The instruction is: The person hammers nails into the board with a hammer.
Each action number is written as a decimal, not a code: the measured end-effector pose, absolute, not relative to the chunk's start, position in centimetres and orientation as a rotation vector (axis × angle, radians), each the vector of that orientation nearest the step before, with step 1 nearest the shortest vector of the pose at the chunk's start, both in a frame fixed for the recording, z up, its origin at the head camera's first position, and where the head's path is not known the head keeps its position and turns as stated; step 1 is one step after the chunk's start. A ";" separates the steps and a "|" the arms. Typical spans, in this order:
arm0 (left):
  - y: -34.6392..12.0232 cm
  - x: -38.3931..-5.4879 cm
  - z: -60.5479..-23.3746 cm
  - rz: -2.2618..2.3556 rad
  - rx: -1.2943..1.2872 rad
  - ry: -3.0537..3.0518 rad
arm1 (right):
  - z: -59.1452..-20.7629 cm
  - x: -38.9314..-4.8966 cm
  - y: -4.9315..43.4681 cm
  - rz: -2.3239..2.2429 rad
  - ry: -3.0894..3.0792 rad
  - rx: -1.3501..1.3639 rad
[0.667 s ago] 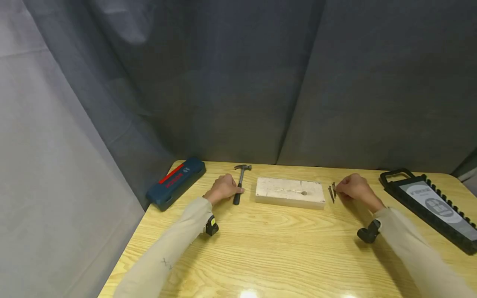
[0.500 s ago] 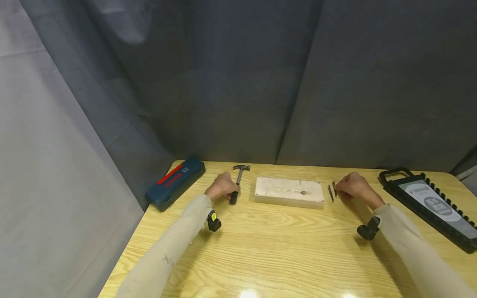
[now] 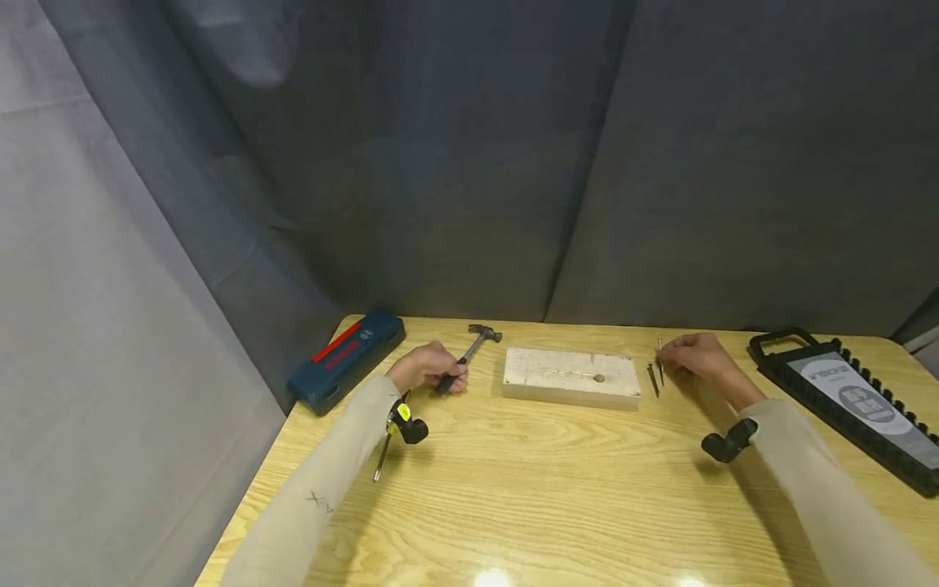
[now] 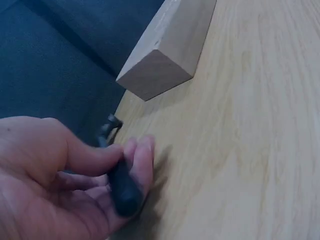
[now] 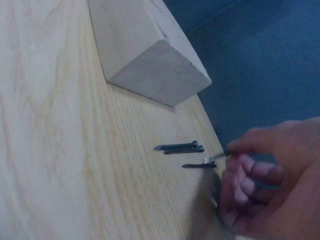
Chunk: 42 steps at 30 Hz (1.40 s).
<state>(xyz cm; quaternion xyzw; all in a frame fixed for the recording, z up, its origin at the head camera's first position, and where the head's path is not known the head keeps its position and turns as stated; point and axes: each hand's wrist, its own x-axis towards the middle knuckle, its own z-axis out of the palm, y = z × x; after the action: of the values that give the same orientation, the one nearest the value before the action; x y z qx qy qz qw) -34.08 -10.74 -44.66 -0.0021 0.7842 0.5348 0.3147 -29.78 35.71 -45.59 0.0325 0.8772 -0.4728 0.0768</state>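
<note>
My left hand [image 3: 433, 365] grips the black handle of a claw hammer [image 3: 478, 346], thumb across it in the left wrist view. The metal head [image 4: 111, 125] points away from me, to the right. My right hand [image 3: 698, 355] pinches a nail [image 3: 660, 346] between thumb and fingertips, just above the table. In the right wrist view that nail is blurred and partly hidden by the fingers. Several dark nails [image 5: 181, 148] lie on the table below it. Between the hands rests a pale wooden block [image 3: 568, 377] with a round nail head [image 3: 598, 378] on its top.
A blue case [image 3: 348, 360] with a red stripe lies at the back left. At the right is a black holder [image 3: 851, 399] with a grey label. A thin metal shaft [image 3: 381, 459] shows beside my left wrist, mostly covered. Dark cloth hangs behind the table.
My left hand has closed round the hammer handle and drawn it left, so the hammer slants with its head to the right. My right hand has picked up a nail.
</note>
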 end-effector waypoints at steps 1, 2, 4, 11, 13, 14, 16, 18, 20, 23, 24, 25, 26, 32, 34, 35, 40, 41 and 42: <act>-10.8 -34.0 -44.7 1.414 0.000 2.066 | -45.6 -29.7 35.7 -1.442 2.654 0.080; -10.8 -33.9 -44.7 1.417 0.017 2.077 | -45.5 -29.6 35.7 -1.462 2.683 0.056; -11.0 -33.7 -44.7 1.420 0.073 2.132 | -45.4 -29.3 35.5 -1.511 2.714 0.017; -11.3 -33.1 -44.5 1.418 0.422 2.429 | -43.7 -28.6 32.9 -1.762 2.690 -0.029; -11.2 -32.7 -43.9 1.385 0.494 2.499 | -43.1 -28.6 31.9 -1.762 2.711 -0.093; -11.3 -32.5 -43.6 1.358 0.532 2.531 | -42.9 -28.6 31.2 -1.762 2.709 -0.138; -11.4 -32.3 -43.1 1.314 0.584 2.571 | -42.5 -28.5 29.9 -1.751 2.704 -0.219; -11.5 -32.1 -42.8 1.285 0.612 2.601 | -42.3 -28.4 28.5 -1.759 2.688 -0.293; -11.5 -32.0 -42.6 1.273 0.635 2.620 | -42.3 -28.3 27.0 -1.792 2.655 -0.346; -11.3 -31.7 -42.4 1.267 0.668 2.635 | -42.4 -28.2 24.9 -1.880 2.574 -0.384; -11.3 -31.7 -42.3 1.266 0.680 2.639 | -42.5 -28.1 24.2 -1.896 2.552 -0.392; -11.2 -31.6 -42.3 1.263 0.686 2.644 | -42.6 -28.1 23.6 -1.914 2.527 -0.398; -11.2 -31.6 -42.3 1.258 0.694 2.651 | -42.7 -28.1 23.0 -1.927 2.503 -0.401; -10.8 -31.3 -42.5 1.251 0.692 2.689 | -44.3 -28.2 20.7 -2.008 2.414 -0.435; -10.7 -31.2 -42.6 1.254 0.696 2.701 | -45.0 -28.2 20.2 -2.025 2.411 -0.460; -10.7 -31.2 -42.6 1.257 0.701 2.705 | -45.2 -28.3 20.1 -2.037 2.403 -0.471; -10.5 -31.1 -42.8 1.262 0.748 2.714 | -46.4 -28.3 19.3 -2.047 2.413 -0.513; -10.5 -31.0 -42.8 1.257 0.754 2.714 | -46.5 -28.3 19.3 -2.036 2.431 -0.514; -10.6 -31.0 -42.8 1.251 0.761 2.714 | -46.6 -28.2 19.2 -2.020 2.452 -0.515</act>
<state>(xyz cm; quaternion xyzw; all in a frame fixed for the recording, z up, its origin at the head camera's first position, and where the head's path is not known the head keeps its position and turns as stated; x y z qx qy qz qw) -31.02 -10.55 -42.82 0.2467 0.8797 0.4055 0.0290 -28.20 19.19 -46.59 -0.1600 0.7613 -0.6272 -0.0384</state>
